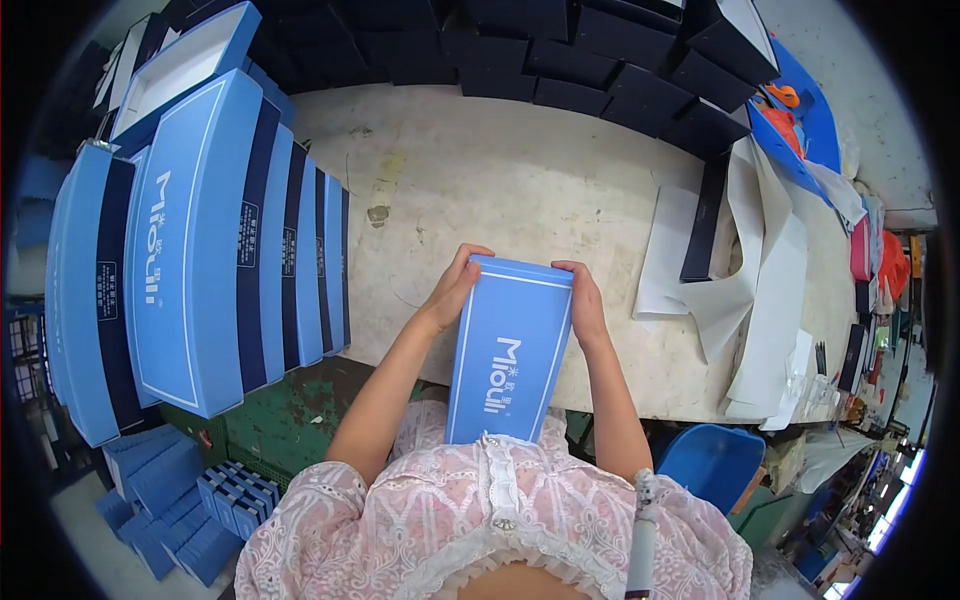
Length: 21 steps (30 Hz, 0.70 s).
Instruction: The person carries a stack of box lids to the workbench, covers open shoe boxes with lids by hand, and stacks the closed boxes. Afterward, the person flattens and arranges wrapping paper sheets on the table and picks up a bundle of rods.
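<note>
A long light-blue box with white lettering and a thin white border lies in front of my body, its near end close to my chest. My left hand wraps round its far left corner. On the far right corner, my right hand grips the side, fingers bent over the edge. The box's far part is over the pale worktable. Its underside is hidden.
Blue boxes stand stacked at the left, with an open box on top. Dark boxes line the back. White paper sheets lie at the right, near a blue basket. A blue bin and smaller boxes are below table level.
</note>
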Available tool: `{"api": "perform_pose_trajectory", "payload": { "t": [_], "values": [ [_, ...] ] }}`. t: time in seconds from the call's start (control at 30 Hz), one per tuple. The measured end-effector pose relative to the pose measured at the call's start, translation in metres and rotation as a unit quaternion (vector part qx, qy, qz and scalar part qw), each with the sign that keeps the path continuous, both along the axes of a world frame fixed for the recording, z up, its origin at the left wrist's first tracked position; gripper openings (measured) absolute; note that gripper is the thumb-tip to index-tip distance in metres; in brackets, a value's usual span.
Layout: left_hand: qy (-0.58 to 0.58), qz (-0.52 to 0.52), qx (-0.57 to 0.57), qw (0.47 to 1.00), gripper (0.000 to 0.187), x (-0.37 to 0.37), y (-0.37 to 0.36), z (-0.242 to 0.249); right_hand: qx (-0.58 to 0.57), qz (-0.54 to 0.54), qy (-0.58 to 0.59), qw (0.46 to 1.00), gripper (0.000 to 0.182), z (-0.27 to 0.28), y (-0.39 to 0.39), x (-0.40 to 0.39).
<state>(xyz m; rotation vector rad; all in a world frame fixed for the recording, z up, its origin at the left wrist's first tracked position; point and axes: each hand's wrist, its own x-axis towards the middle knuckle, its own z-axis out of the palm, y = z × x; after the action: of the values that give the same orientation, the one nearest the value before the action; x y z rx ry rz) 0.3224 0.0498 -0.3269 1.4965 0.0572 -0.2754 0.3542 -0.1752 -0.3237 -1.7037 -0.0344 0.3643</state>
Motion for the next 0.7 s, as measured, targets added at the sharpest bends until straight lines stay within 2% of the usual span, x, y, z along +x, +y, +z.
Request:
{"api": "perform_pose_trajectory", "payload": {
  "t": [0.17,0.33,0.43,0.47,0.57,0.6,0.67,0.7],
  "values": [
    [-0.036,0.017,0.024,0.999,0.052,0.017,0.012,-0.002,0.017,0.029,0.005,0.999,0.047,0.017,0.012,0.015],
    [0.001,0.053,0.041,0.998,0.046,0.039,0.014,-0.019,0.005,-0.024,0.040,0.999,0.040,-0.014,0.024,0.041],
    [0.034,0.093,-0.004,0.995,0.047,0.051,0.011,-0.027,-0.081,-0.073,-0.126,0.986,0.034,-0.014,0.036,0.053],
    [0.047,0.102,-0.027,0.993,0.047,0.051,0.010,-0.028,-0.088,-0.056,-0.087,0.991,0.036,-0.011,0.034,0.056],
    [0.017,0.062,0.045,0.997,0.050,0.059,0.013,-0.046,-0.129,-0.042,-0.022,0.991,0.039,-0.037,0.027,0.063],
    [-0.012,0.069,0.086,0.994,0.050,0.069,0.017,-0.053,-0.141,-0.059,-0.045,0.987,0.042,-0.042,0.030,0.063],
    [-0.054,0.081,0.164,0.982,0.048,0.064,0.019,-0.068,-0.111,-0.058,-0.036,0.991,0.043,-0.053,0.033,0.063],
    [-0.056,0.083,0.164,0.981,0.049,0.063,0.021,-0.078,-0.095,-0.057,-0.036,0.993,0.044,-0.052,0.035,0.067]
  ]
}}
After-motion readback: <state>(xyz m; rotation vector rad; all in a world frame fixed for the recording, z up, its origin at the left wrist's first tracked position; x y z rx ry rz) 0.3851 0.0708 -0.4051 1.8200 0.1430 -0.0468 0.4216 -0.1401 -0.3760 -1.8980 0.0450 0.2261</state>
